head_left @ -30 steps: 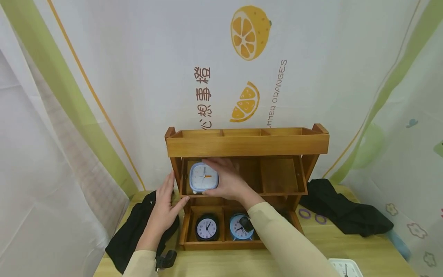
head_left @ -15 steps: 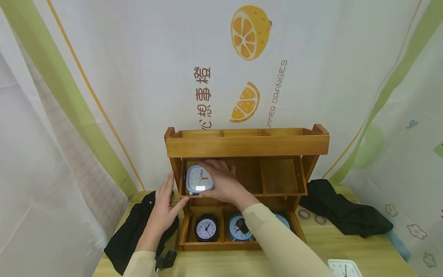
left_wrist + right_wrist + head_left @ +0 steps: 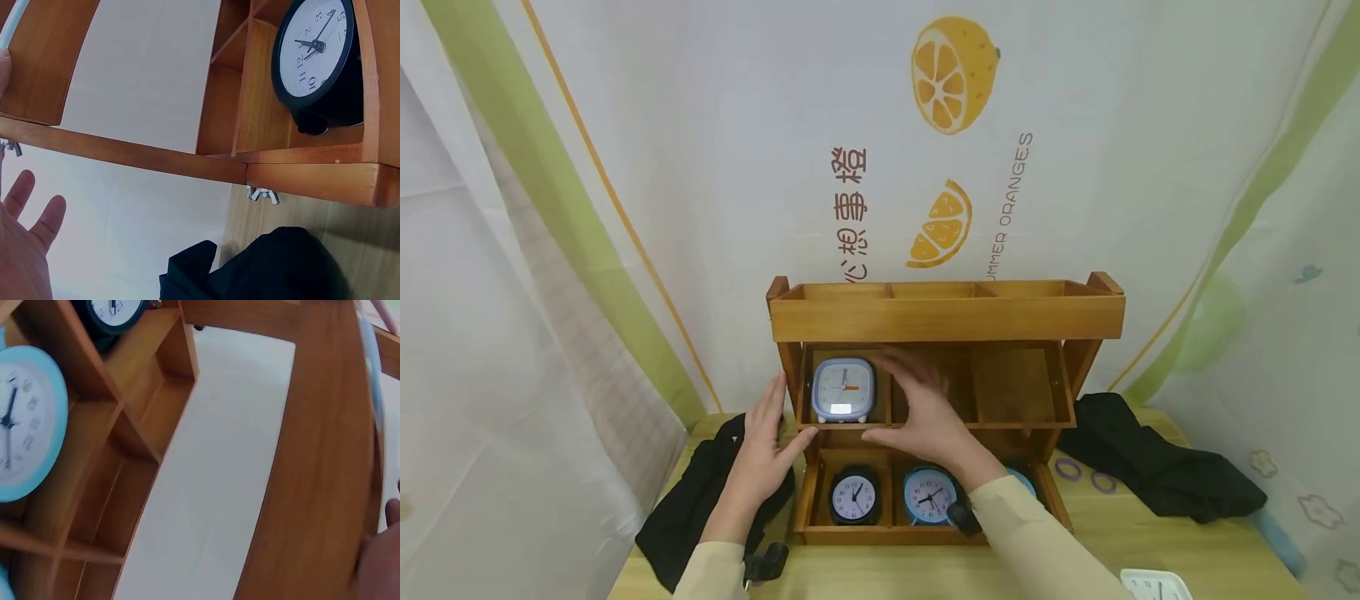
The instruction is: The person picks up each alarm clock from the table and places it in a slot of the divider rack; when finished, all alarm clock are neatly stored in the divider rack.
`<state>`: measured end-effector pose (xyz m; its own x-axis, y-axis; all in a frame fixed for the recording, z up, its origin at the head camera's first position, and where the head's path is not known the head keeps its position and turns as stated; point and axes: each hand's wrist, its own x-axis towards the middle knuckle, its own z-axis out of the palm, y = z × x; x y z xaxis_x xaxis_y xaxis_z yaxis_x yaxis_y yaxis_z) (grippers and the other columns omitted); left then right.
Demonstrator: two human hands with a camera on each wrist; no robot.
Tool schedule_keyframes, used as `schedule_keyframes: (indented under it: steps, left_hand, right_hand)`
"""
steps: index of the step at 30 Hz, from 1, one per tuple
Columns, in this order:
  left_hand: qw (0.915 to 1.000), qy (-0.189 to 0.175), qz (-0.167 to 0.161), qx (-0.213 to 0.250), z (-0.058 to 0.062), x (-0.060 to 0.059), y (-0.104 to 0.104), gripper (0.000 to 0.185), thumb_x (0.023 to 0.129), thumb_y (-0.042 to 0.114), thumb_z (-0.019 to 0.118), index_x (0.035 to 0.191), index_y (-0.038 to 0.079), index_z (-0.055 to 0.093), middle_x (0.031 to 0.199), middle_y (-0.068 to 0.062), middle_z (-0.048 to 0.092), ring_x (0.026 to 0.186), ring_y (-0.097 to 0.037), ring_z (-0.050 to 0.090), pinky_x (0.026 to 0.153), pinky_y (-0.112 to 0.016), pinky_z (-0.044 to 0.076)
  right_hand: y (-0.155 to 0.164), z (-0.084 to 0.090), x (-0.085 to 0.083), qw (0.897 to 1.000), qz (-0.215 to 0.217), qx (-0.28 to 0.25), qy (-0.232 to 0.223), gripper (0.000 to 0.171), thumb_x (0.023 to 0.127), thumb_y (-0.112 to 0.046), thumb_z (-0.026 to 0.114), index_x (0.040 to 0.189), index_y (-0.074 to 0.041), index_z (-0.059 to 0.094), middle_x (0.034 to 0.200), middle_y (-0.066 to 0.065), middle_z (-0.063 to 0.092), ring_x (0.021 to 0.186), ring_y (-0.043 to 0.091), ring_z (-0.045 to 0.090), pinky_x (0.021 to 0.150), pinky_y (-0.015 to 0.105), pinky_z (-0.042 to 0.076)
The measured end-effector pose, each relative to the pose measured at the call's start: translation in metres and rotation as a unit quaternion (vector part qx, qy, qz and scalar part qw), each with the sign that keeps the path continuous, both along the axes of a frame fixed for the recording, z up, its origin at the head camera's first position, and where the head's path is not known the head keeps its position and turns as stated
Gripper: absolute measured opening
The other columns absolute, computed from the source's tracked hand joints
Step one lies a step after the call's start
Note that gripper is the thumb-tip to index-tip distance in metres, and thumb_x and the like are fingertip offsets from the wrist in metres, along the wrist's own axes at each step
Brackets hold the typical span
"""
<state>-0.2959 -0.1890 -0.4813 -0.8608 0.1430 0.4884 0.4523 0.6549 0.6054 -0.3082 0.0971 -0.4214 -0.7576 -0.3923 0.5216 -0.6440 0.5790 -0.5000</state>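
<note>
The square clock [image 3: 843, 389] is standing in the shelf's [image 3: 947, 317] middle tier, at its left end. The right hand [image 3: 925, 408] is hovering just beside it, fingers loose, holding nothing. The left hand [image 3: 765, 442] is resting flat against the shelf's left edge.

A square, light-blue clock [image 3: 843, 390] with a white face and orange hand is standing upright, facing outward, in the left compartment of the wooden shelf's [image 3: 947, 319] middle tier.

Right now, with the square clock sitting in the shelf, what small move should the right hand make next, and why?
Probably draw the right hand back toward the table: the square blue clock stands upright in the middle tier's left compartment of the wooden shelf, and the open fingers appear clear of it.
</note>
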Motion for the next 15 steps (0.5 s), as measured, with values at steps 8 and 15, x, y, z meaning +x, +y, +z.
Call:
schedule_keyframes:
  steps: [8, 15]
  left_hand:
    - [0.9999, 0.004, 0.006, -0.016, 0.003, 0.001, 0.0, 0.099, 0.099, 0.032, 0.073, 0.17, 0.022, 0.006, 0.173, -0.019, 0.014, 0.149, -0.051, 0.022, 0.108, -0.076, 0.032]
    - [0.9997, -0.003, 0.007, -0.023, -0.001, 0.0, 0.0, 0.098, 0.099, 0.035, 0.073, 0.17, 0.021, 0.006, 0.174, -0.018, 0.013, 0.149, -0.051, 0.022, 0.106, -0.077, 0.034]
  right_hand:
    - [0.071, -0.011, 0.052, 0.998, 0.042, 0.004, 0.046, 0.099, 0.077, -0.046, 0.093, 0.158, -0.021, 0.042, 0.16, 0.012, 0.037, 0.142, 0.033, 0.031, 0.104, 0.067, 0.034]
    - [0.124, -0.054, 0.089, 0.999, 0.023, -0.004, 0.04, 0.101, 0.077, -0.055, 0.09, 0.158, -0.015, 0.044, 0.16, 0.011, 0.04, 0.141, 0.024, 0.031, 0.095, 0.06, 0.028]
